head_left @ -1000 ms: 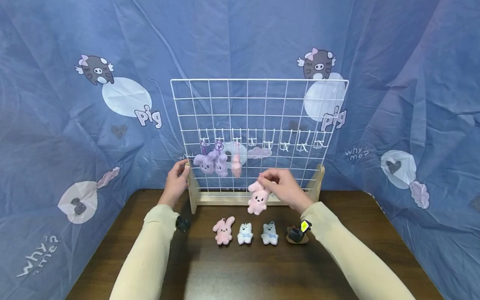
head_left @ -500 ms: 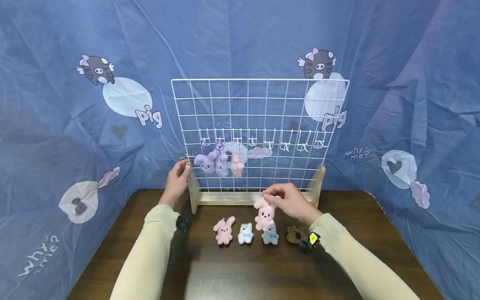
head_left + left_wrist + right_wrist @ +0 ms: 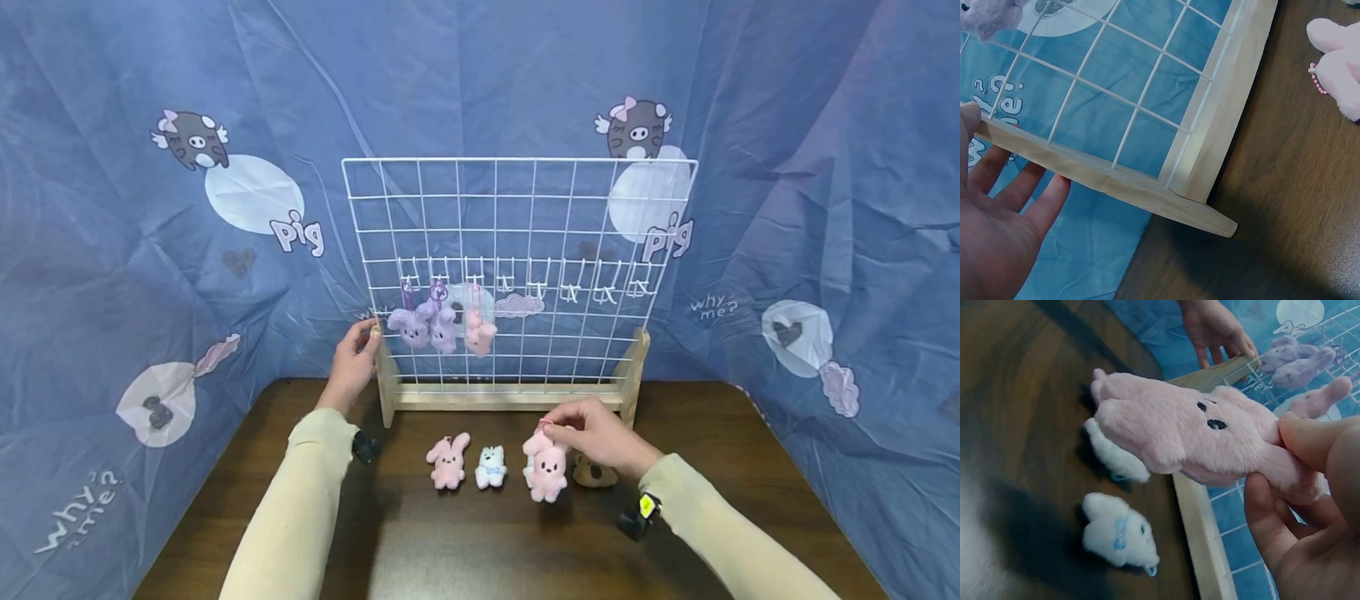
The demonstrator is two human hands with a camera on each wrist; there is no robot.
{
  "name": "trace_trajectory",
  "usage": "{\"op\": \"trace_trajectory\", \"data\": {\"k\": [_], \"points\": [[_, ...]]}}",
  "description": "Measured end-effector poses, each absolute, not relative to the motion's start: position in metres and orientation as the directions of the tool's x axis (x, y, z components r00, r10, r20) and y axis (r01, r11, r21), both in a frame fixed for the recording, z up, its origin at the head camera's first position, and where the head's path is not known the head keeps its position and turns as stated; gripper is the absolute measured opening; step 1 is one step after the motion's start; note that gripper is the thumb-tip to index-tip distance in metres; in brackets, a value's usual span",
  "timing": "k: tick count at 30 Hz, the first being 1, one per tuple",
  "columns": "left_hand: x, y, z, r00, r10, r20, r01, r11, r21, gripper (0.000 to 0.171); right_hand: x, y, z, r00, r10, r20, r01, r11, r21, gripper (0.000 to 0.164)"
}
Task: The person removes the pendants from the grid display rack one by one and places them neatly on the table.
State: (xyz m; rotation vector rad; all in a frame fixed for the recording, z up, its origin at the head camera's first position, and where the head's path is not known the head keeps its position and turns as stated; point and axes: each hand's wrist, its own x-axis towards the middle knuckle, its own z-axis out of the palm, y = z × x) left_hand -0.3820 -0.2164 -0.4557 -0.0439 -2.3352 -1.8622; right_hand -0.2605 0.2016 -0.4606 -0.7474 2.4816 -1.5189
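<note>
My right hand pinches a pink bunny plush keychain near its ears and pink loop, in front of the rack. In the right wrist view the bunny stretches left from the thumb and fingers, its face showing. My left hand grips the left wooden upright of a white wire grid rack. In the left wrist view, fingers curl behind that wooden upright. Two purple bunny plushes and one pink bunny plush hang from the rack's left hooks.
On the table lie another pink bunny plush and a white plush with a blue bow. A second white plush is mostly hidden behind the held bunny; a brown plush lies right of it. Several bare hooks line the grid.
My right hand has moved down and to the right, away from the grid, carrying the pink bunny. The hanging pink bunny has turned on its hook. My left hand stays put.
</note>
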Motion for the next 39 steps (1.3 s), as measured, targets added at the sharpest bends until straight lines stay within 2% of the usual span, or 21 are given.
{"op": "trace_trajectory", "data": {"k": [7, 17, 28, 39], "points": [[-0.381, -0.217, -0.456, -0.988, -0.072, 0.134, 0.114, 0.229, 0.967, 0.045, -0.25, 0.22, -0.475, -0.864, -0.496, 0.088, -0.321, 0.409, -0.854, 0.012], [-0.382, -0.217, -0.456, -0.986, -0.071, 0.15, 0.129, 0.238, 0.963, 0.043, -0.235, 0.247, -0.5, -0.847, -0.529, 0.054, -0.288, 0.37, -0.883, 0.014], [-0.38, -0.216, -0.453, -0.988, -0.073, 0.138, 0.118, 0.232, 0.966, 0.045, -0.224, 0.265, -0.51, -0.818, -0.574, 0.035, -0.342, 0.437, -0.832, 0.01], [-0.378, -0.215, -0.451, -0.988, -0.075, 0.132, 0.113, 0.221, 0.969, 0.044, -0.219, 0.269, -0.517, -0.789, -0.614, 0.008, -0.429, 0.543, -0.722, 0.006]]}}
